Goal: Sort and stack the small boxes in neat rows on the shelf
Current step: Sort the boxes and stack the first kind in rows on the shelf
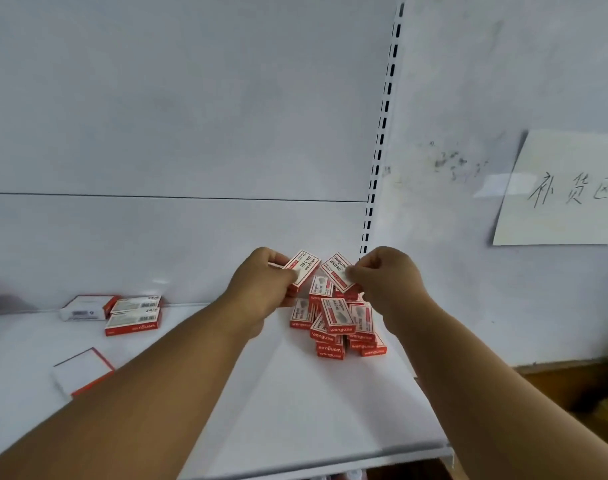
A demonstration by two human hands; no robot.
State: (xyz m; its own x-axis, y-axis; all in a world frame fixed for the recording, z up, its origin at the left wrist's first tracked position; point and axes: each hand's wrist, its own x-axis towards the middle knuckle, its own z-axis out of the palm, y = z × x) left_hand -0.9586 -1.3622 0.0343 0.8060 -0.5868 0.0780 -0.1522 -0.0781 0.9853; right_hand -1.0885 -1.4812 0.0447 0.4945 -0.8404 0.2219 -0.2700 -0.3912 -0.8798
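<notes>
A loose heap of several small red-and-white boxes (pixel 337 320) lies on the white shelf (pixel 295 410) near its back right corner. My left hand (pixel 261 285) pinches one small box (pixel 304 266), lifted above the heap's left side. Just right of it, my right hand (pixel 385 275) pinches a second small box (pixel 335 270), also tilted and raised over the heap. The two held boxes are close together and apart from each other.
Two larger red-and-white boxes (pixel 134 317) are stacked at the shelf's back left, with a white box (pixel 84 308) beside them. Another flat white box (pixel 82 370) lies at the front left. A slotted upright (pixel 375 174) and a paper sign (pixel 565 188) are on the right.
</notes>
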